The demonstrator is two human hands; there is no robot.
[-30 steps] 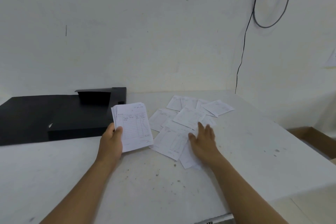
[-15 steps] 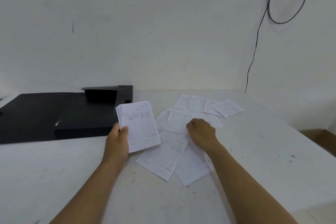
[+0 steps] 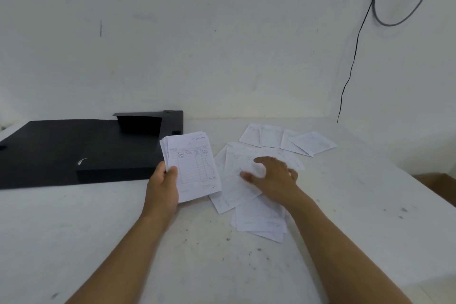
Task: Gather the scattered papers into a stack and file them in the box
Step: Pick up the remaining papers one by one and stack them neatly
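My left hand (image 3: 164,185) holds a stack of white ruled slips (image 3: 192,165) upright over the table, just right of the open black file box (image 3: 81,150). Scattered white papers (image 3: 261,217) lie on the white table (image 3: 197,249) in front of me. My right hand (image 3: 274,177) rests on the middle of that pile, fingers curled and pinching one loose sheet (image 3: 237,180) that lifts off the pile beside the stack. A row of more papers (image 3: 291,140) lies further back, untouched.
The box's raised flap (image 3: 139,123) stands at the back near the wall. A black cable (image 3: 355,52) hangs down the wall at the right. A brown cardboard box (image 3: 439,185) sits beyond the table's right edge.
My right hand went from flat on the papers to curled, drew several sheets towards me and leftward, and now grips one near the stack. The left hand's stack stayed in place.
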